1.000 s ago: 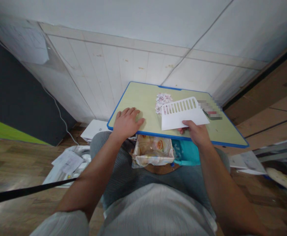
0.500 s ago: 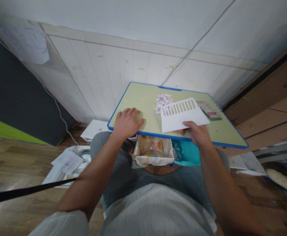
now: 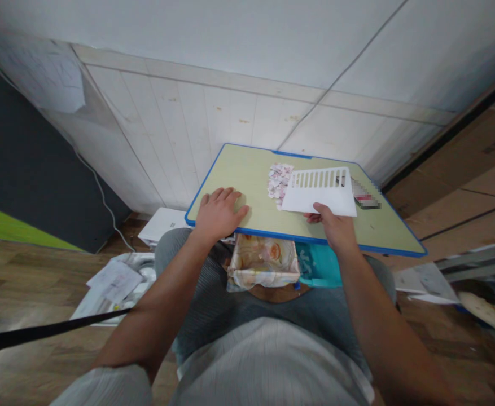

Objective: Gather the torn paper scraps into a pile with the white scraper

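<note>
Evidently, the right hand (image 3: 338, 228) pinches the white card (image 3: 321, 200) by its near edge over the table (image 3: 247, 169), thumb on top, so its slots (image 3: 319, 179) are uncovered beside the scrap pile (image 3: 277, 183), while the left hand (image 3: 219, 213) rests open, fingers spread, perhaps for support.

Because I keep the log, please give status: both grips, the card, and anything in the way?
Left grip spread on table. Right grip holds card by near edge. Possible obstacles: scraps at card's left, blurred item to its right.
</note>
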Demonstrator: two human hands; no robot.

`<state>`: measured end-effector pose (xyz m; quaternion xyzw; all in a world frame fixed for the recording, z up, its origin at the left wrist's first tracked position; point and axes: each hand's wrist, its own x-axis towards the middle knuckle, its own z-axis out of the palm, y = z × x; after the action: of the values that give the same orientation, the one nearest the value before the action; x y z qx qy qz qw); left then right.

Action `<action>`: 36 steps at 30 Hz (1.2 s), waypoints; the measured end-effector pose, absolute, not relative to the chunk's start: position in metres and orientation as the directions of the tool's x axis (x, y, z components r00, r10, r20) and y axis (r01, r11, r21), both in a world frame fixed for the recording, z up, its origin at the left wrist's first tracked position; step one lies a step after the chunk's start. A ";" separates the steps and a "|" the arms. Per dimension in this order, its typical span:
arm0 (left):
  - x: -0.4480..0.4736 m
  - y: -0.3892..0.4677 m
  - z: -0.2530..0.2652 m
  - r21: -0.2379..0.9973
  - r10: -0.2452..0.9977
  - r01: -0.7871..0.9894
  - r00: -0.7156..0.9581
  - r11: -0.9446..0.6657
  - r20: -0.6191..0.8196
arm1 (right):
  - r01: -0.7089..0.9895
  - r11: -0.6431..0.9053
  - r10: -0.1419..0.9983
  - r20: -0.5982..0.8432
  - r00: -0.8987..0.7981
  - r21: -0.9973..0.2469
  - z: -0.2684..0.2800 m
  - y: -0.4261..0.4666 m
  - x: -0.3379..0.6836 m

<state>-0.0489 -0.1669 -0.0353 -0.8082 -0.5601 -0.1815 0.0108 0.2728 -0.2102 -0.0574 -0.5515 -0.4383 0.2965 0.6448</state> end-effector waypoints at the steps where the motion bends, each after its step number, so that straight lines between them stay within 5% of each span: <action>1: -0.049 -0.167 -0.035 0.187 0.902 0.910 0.305 -0.371 0.305 | 0.078 0.228 0.862 0.238 0.448 -0.971 -0.057 -0.210 0.273; 26: -0.050 -0.166 -0.035 0.208 0.904 0.902 0.310 -0.377 0.293 | 0.127 0.203 0.851 0.239 0.468 -0.971 -0.038 -0.225 0.281; 36: -0.051 -0.166 -0.033 0.205 0.912 0.910 0.299 -0.362 0.283 | 0.001 0.261 0.823 0.223 0.523 -0.965 -0.042 -0.227 0.301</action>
<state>-0.0511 -0.1660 -0.0327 -0.8058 -0.5650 -0.1773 -0.0029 0.3005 -0.2271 -0.0425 -0.5303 -0.3881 0.2967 0.6929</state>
